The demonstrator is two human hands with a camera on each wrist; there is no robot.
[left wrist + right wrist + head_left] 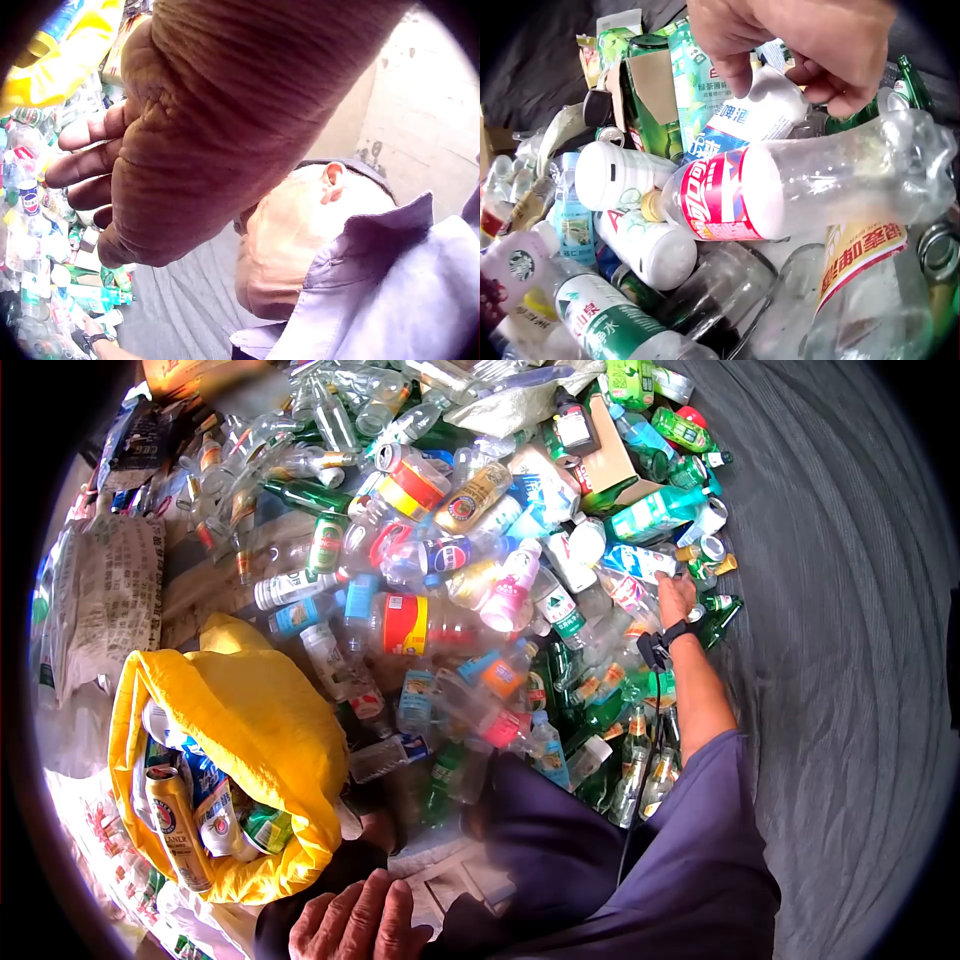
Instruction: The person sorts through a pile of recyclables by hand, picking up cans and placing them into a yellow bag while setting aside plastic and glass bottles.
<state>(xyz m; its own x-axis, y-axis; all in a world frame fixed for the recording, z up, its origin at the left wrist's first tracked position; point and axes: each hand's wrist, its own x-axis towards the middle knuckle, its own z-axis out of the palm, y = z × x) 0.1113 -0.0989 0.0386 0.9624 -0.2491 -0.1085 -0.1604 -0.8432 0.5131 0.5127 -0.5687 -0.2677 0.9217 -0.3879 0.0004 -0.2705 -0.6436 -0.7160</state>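
The left hand [358, 926] is rested slack below the yellow sack [262, 732]; far right of it, the right hand [677, 598] is curled over a blue-and-white container [759, 120], grip unclear.

Bright daylight, fisheye warping (dark vignetted corners), slight blur.
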